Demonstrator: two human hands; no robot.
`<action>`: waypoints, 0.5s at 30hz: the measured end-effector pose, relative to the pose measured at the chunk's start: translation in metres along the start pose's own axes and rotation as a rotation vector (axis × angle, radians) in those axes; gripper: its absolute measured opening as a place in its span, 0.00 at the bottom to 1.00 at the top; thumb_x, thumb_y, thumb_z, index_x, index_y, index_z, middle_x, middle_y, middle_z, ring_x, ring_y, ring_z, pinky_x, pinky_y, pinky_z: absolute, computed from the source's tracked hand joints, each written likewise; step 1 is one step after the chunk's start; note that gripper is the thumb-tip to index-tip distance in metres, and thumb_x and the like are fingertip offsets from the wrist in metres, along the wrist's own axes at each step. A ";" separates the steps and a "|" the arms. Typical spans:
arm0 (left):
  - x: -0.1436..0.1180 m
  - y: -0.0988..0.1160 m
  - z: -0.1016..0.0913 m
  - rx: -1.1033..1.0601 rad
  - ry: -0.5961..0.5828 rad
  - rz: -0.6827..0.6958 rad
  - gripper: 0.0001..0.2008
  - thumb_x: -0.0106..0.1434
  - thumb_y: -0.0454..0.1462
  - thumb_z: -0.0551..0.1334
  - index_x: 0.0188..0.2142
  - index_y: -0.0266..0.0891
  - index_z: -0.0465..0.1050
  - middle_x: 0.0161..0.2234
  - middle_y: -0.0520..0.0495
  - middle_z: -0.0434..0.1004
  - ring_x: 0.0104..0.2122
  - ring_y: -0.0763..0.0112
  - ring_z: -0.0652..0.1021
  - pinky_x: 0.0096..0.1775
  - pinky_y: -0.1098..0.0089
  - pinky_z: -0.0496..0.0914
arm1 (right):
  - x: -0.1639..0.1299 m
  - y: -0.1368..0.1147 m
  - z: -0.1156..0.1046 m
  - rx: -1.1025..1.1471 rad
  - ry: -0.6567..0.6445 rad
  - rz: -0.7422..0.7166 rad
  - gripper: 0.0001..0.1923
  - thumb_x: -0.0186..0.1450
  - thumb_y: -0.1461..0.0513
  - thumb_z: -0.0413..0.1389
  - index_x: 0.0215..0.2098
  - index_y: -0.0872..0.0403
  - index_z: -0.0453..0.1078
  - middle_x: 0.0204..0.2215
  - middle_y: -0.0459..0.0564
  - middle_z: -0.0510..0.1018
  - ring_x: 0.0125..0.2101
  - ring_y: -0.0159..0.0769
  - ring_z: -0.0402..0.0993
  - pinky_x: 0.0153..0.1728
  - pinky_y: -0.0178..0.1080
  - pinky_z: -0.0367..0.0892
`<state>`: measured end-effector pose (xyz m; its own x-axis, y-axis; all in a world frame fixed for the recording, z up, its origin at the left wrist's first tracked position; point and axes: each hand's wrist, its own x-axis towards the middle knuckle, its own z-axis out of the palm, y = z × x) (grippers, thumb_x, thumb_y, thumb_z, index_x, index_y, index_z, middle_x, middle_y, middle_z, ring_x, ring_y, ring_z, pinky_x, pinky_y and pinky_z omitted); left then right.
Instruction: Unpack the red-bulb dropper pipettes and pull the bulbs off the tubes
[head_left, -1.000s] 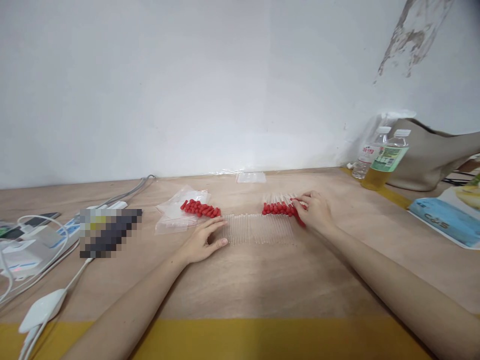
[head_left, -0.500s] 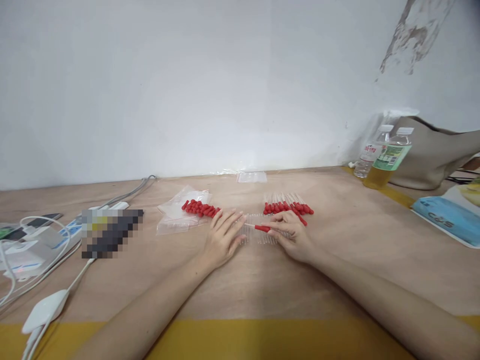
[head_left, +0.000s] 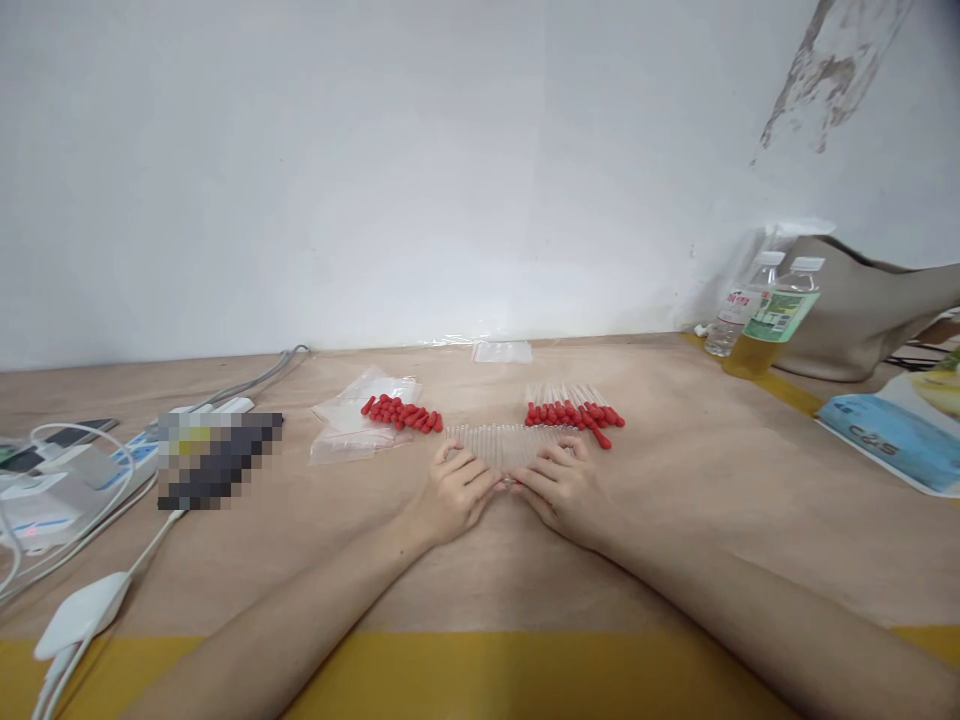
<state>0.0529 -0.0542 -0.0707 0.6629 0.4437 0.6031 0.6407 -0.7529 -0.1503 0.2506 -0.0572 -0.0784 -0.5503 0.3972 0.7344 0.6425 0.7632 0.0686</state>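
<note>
Both hands meet at the near edge of a row of clear thin glass tubes (head_left: pixel 501 447) lying side by side on the table. My left hand (head_left: pixel 459 490) is closed, its fingertips together beside the lower left of the row. My right hand (head_left: pixel 562 490) is closed opposite it, fingertips almost touching the left ones. A sliver of red and clear shows between them; most of the dropper is hidden by fingers. Loose red rubber bulbs (head_left: pixel 401 413) lie in a heap at the left. Finished droppers with red bulbs (head_left: pixel 574 414) lie at the right, their tubes pointing away.
Clear plastic bags (head_left: pixel 341 432) lie under and beside the loose bulbs. Cables, a power strip (head_left: pixel 139 460) and a white adapter (head_left: pixel 82 615) occupy the left. Two bottles (head_left: pixel 772 320), a grey bag (head_left: pixel 847 310) and a blue packet (head_left: pixel 885 435) stand or lie at the right.
The dropper, plainly visible in my right fingers before, is now mostly hidden. Both hands have moved nearer to me and together. My left fingers have closed, and more of the tube row shows.
</note>
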 end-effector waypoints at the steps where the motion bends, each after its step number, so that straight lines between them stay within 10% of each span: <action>1: 0.000 0.001 0.000 -0.011 -0.014 -0.007 0.10 0.62 0.36 0.51 0.34 0.40 0.70 0.24 0.50 0.72 0.29 0.71 0.69 0.42 0.62 0.58 | -0.001 0.000 0.001 -0.028 0.003 -0.017 0.07 0.62 0.62 0.50 0.34 0.52 0.70 0.20 0.43 0.72 0.28 0.30 0.64 0.37 0.40 0.50; 15: -0.004 0.007 -0.009 -0.072 -0.009 -0.048 0.10 0.61 0.34 0.51 0.29 0.38 0.69 0.20 0.52 0.67 0.25 0.73 0.67 0.41 0.64 0.58 | -0.008 -0.004 -0.009 -0.164 0.124 -0.095 0.08 0.61 0.64 0.52 0.38 0.49 0.69 0.23 0.41 0.75 0.27 0.29 0.63 0.35 0.40 0.48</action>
<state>0.0508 -0.0658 -0.0672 0.6359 0.4840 0.6011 0.6423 -0.7637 -0.0645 0.2575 -0.0676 -0.0789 -0.5492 0.2540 0.7962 0.6747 0.6970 0.2430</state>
